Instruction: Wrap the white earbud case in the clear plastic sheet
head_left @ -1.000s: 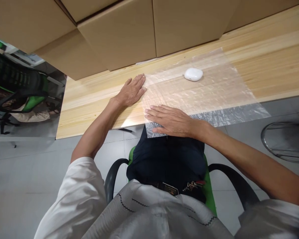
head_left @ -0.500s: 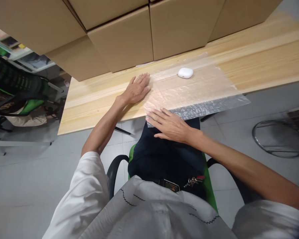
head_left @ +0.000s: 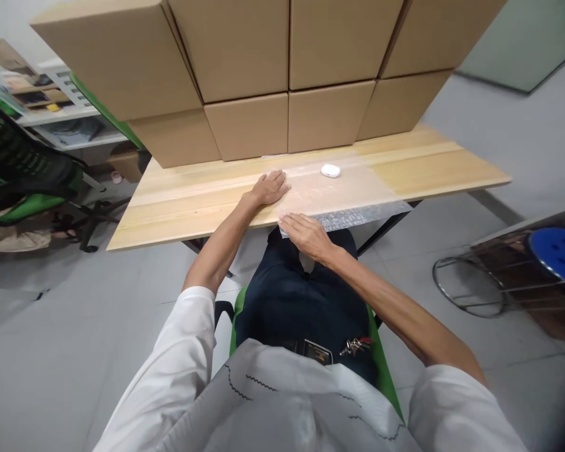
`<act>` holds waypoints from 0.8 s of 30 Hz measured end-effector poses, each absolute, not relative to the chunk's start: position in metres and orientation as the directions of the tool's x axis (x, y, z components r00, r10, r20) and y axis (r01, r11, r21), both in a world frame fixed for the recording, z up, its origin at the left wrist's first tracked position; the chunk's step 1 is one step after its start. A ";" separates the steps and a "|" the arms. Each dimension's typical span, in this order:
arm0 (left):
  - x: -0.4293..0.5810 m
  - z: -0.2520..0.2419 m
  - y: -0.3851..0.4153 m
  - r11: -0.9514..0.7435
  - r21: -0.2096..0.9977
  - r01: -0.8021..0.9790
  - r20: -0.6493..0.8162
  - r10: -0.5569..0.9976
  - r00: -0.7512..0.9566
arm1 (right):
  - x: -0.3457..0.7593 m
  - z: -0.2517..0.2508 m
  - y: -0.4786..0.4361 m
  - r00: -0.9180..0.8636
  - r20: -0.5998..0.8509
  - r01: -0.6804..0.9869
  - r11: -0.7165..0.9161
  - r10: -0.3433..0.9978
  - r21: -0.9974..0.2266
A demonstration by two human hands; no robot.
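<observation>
Clothing, seen from above:
- Shirt (head_left: 282, 402): white, loose, light fabric; a thin black zigzag line of stitching runs across the front.
- Left sleeve (head_left: 179, 351) and right sleeve (head_left: 456, 408): white, ending near the elbow; forearms bare below them, as are the left hand (head_left: 269, 188) and right hand (head_left: 306, 235).
- Trousers (head_left: 301, 301): dark navy, plain.
- Belt (head_left: 292, 344): dark, with a rectangular buckle (head_left: 316, 351), dark-faced with a lighter metal edge.
- Bunch of keys (head_left: 355, 345): metal, with a red piece, hanging at the belt on the right side.

One head-worn camera looks forward and down, seemingly well back from the table (head_left: 179, 207); edges look stretched.
</observation>
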State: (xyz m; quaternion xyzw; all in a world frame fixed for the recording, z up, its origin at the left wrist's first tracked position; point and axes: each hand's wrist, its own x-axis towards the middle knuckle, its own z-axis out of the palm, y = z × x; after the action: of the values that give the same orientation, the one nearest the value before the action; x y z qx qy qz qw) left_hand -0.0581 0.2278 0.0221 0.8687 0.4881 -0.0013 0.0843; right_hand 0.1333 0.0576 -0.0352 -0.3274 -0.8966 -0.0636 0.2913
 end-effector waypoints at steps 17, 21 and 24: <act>-0.055 0.025 0.227 -0.463 0.124 0.877 -0.081 0.877 0.474 | 0.130 -0.040 0.051 -0.579 0.547 0.627 0.759 0.604 -0.174; -0.057 0.026 0.228 -0.455 0.114 0.883 -0.086 0.881 0.465 | 0.128 -0.040 0.049 -0.568 0.555 0.632 0.754 0.608 -0.179; -0.059 0.025 0.231 -0.458 0.109 0.882 -0.088 0.880 0.468 | 0.127 -0.038 0.046 -0.558 0.545 0.651 0.737 0.626 -0.182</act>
State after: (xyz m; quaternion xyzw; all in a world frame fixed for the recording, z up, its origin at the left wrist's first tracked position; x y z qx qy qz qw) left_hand -0.0588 0.2307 0.0251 0.8538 0.5159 -0.0096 0.0697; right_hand 0.1268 0.0464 -0.0385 -0.3618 -0.8824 -0.0202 0.3003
